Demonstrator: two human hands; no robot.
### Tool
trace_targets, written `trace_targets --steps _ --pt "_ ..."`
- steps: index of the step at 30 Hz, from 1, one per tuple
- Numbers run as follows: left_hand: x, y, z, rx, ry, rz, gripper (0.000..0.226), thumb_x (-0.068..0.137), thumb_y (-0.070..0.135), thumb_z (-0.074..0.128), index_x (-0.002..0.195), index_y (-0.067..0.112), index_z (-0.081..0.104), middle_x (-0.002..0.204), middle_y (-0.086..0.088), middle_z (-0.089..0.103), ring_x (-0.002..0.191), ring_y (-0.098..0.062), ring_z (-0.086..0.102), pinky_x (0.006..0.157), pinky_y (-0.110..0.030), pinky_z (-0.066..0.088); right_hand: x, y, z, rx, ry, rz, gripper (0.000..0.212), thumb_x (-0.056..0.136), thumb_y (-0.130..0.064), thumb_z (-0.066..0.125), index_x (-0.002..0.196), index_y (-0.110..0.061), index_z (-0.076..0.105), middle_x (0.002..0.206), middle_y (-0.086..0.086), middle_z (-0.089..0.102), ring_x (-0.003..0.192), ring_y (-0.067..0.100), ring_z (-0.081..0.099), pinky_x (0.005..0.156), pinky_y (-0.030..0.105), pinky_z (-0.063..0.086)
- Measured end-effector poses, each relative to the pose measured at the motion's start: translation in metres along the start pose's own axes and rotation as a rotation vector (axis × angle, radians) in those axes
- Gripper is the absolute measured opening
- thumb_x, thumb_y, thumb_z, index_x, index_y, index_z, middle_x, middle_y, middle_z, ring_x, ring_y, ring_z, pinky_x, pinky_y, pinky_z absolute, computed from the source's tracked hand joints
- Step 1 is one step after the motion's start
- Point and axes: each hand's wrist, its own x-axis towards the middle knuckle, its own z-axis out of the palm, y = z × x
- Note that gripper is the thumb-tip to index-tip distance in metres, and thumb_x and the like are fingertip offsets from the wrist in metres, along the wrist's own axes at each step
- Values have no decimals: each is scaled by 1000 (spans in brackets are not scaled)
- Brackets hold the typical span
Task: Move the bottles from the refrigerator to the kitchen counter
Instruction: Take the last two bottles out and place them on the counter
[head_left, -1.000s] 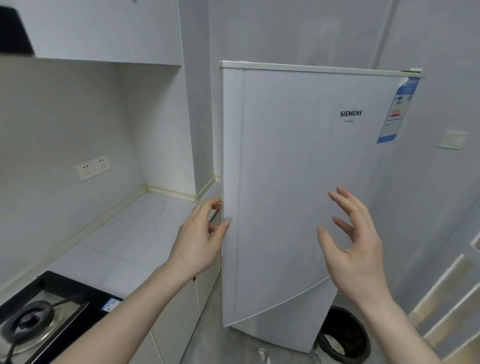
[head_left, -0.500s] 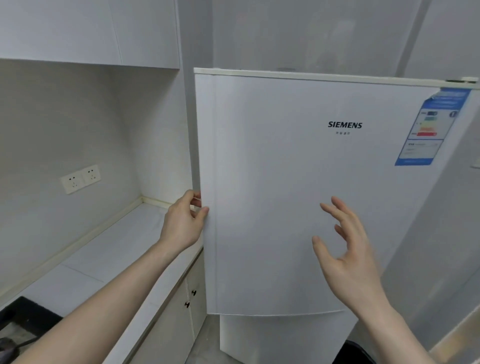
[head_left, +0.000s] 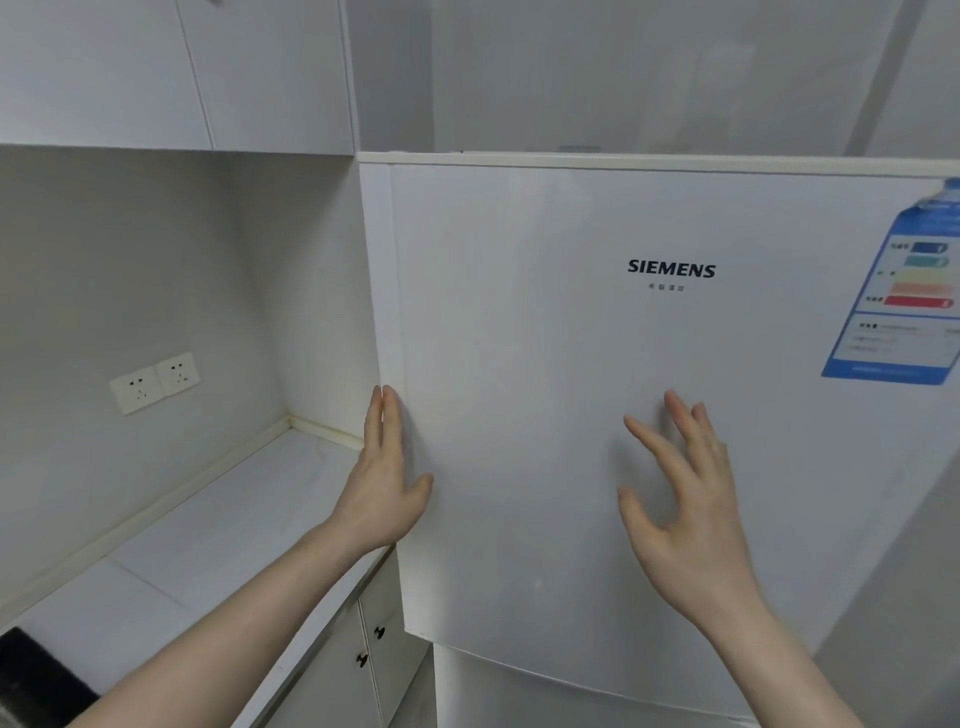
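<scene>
A white refrigerator stands in front of me, its upper door (head_left: 597, 389) closed and filling most of the view. My left hand (head_left: 387, 478) lies flat along the door's left edge, fingers straight and pointing up, thumb on the door front. My right hand (head_left: 680, 499) hovers in front of the door's middle with its fingers spread and holds nothing. The white kitchen counter (head_left: 208, 540) runs along the left, beside the refrigerator. No bottles are in view; the refrigerator's inside is hidden.
Two wall sockets (head_left: 155, 381) sit above the counter. Upper cabinets (head_left: 171, 73) hang overhead at the left. Base cabinet doors with dark knobs (head_left: 371, 644) are under the counter. A black hob corner (head_left: 31, 670) shows at the bottom left. A blue energy label (head_left: 904, 291) is on the door.
The view has closed in on the refrigerator and risen. My left hand has straightened from a curled hold on the door's left edge to lying flat along it. My right hand stays raised.
</scene>
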Motion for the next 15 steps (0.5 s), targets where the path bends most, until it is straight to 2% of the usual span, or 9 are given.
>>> trace_targets --steps 2,4,7,8,11,15 --pt "8 -3 2 20 -27 -12 107 94 17 59 157 20 -27 162 13 -36 145 6 -25 116 -20 13 2 15 2 -83 -34 -3 76 85 -7 77 152 -31 50 173 -10 14 161 15 1 125 66 13" --pt "16 -5 0 27 -30 -15 106 93 16 58 158 24 -24 163 16 -34 151 2 -16 120 -25 21 4 25 5 -138 -55 -35 80 84 -9 79 154 -30 47 174 -9 8 161 17 -3 126 63 6" --pt "26 -3 1 29 -54 -34 103 93 18 59 161 31 -17 161 21 -35 157 -13 9 109 -26 37 8 34 9 -182 -82 -56 84 84 -12 79 157 -29 43 174 -8 4 161 19 -6 126 59 1" --pt "28 -1 4 30 -74 -38 102 92 18 59 161 34 -14 160 23 -36 157 -14 12 105 -26 39 9 37 11 -192 -87 -54 84 84 -12 79 157 -29 42 174 -7 4 161 19 -7 126 58 0" --pt "30 5 16 38 -137 8 103 90 17 60 160 43 -12 157 30 -37 157 -13 9 108 -25 37 13 45 15 -217 -100 -45 87 83 -14 79 159 -30 39 175 -7 2 161 19 -9 127 58 -1" --pt "37 8 31 50 -214 2 104 89 17 59 158 46 -13 161 28 -30 157 -16 9 115 -30 33 15 55 18 -254 -115 -35 89 82 -16 81 159 -29 39 175 -7 -1 161 20 -10 127 58 -2"
